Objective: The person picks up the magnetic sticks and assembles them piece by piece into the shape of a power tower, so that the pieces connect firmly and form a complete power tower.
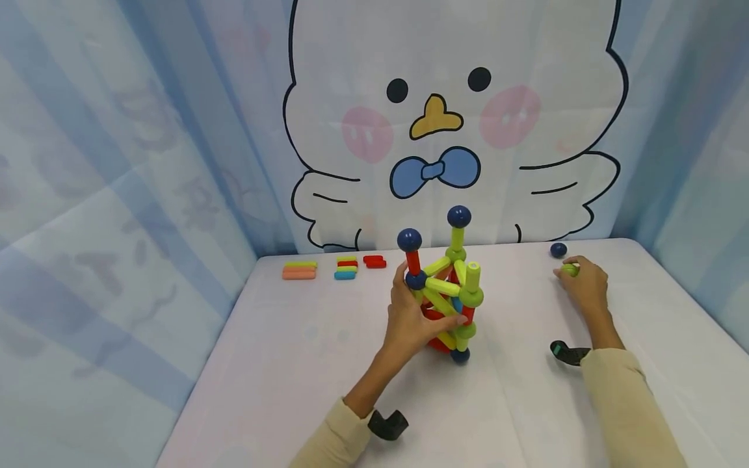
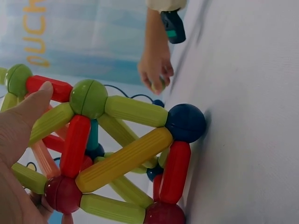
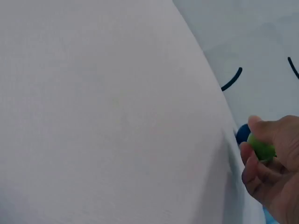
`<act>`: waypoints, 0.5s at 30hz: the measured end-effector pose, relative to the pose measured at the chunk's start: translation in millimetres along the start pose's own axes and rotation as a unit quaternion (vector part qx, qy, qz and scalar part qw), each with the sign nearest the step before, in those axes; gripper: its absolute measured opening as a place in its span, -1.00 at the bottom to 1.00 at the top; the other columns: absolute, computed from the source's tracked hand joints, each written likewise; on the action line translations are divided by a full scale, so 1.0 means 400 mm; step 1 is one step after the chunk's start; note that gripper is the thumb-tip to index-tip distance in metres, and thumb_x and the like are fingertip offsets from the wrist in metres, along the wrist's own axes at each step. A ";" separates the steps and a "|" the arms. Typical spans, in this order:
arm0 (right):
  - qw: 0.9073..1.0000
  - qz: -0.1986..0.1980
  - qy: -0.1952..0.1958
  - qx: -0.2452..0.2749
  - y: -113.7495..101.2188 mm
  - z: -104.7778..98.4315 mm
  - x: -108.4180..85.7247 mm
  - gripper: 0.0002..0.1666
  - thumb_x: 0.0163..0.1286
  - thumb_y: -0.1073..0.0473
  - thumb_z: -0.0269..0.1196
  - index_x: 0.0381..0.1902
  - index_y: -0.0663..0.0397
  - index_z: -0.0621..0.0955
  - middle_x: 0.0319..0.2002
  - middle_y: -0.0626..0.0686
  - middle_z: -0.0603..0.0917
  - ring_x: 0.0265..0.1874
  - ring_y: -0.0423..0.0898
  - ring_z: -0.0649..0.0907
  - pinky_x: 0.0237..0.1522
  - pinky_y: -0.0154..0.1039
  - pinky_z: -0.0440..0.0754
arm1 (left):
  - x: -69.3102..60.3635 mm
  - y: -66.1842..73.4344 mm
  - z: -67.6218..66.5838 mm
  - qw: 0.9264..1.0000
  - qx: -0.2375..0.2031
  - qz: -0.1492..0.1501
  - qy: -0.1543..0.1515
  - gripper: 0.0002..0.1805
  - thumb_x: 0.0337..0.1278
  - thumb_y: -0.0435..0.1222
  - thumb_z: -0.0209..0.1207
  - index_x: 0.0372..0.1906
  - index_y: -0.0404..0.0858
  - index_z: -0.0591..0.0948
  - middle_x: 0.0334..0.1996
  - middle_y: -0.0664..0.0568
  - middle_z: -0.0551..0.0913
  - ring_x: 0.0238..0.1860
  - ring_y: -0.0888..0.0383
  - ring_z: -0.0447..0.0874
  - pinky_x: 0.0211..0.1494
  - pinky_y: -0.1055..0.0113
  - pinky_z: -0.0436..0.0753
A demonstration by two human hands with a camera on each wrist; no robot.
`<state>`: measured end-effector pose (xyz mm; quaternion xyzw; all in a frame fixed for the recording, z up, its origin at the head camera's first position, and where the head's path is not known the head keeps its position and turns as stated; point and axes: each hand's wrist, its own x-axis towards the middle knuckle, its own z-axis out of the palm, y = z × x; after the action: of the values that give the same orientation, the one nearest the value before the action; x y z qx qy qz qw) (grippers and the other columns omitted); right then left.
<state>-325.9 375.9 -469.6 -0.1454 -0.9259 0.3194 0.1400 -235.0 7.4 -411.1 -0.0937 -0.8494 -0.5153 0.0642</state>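
A tower of coloured rods and balls [image 1: 441, 286] stands on the table in the head view. My left hand [image 1: 412, 318] grips its left side, thumb across the front and fingers behind. Green, red and yellow rods with green, red and blue balls [image 2: 185, 122] fill the left wrist view. Two upright rods at the top carry dark blue balls, and a third green one ends bare. At the far right my right hand [image 1: 587, 286] pinches a green ball [image 3: 261, 147] between thumb and fingers. Just behind it lies a dark blue ball [image 1: 558, 250].
Loose rods lie in small groups at the back left: orange and green rods [image 1: 300, 270], a mixed stack with a blue rod [image 1: 345, 275], and red rods [image 1: 375, 262]. Behind the white table [image 1: 281, 390] hangs a curtain [image 1: 433, 214] with a cartoon bird.
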 end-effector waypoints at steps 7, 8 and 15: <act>0.989 -0.095 -0.006 0.114 -0.094 -0.026 -0.032 -0.47 0.49 -0.06 0.11 0.23 0.17 0.49 0.01 0.33 0.60 -0.37 -0.18 0.64 -0.41 -0.41 0.55 | -0.003 0.004 0.014 0.999 0.003 0.006 0.035 0.25 -0.19 0.09 0.48 0.51 0.04 -0.11 0.31 -0.08 0.28 0.33 -0.09 0.33 0.34 -0.22 0.33; 0.985 -0.109 -0.010 0.136 -0.112 -0.031 -0.040 -0.47 0.48 -0.06 0.12 0.24 0.17 0.49 -0.02 0.26 0.61 -0.40 -0.28 0.63 -0.43 -0.47 0.55 | -0.005 0.003 0.016 0.999 0.005 0.011 0.041 0.24 -0.19 0.08 0.48 0.51 0.03 -0.10 0.31 -0.08 0.28 0.33 -0.08 0.33 0.34 -0.21 0.33; 0.937 -0.173 -0.037 0.302 -0.257 -0.083 -0.125 -0.49 0.40 0.16 0.24 0.25 0.21 0.45 -0.20 -0.24 0.62 -0.32 -0.33 0.64 -0.29 -0.52 0.61 | -0.017 -0.005 0.031 0.997 0.024 0.026 0.068 0.22 -0.19 0.14 0.46 0.49 0.02 -0.08 0.30 -0.04 0.28 0.31 0.00 0.33 0.32 -0.15 0.32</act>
<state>-286.7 298.6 -387.9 0.0782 -0.8010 0.5603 0.1958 -229.0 17.0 -419.9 -0.0792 -0.8528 -0.4977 0.1371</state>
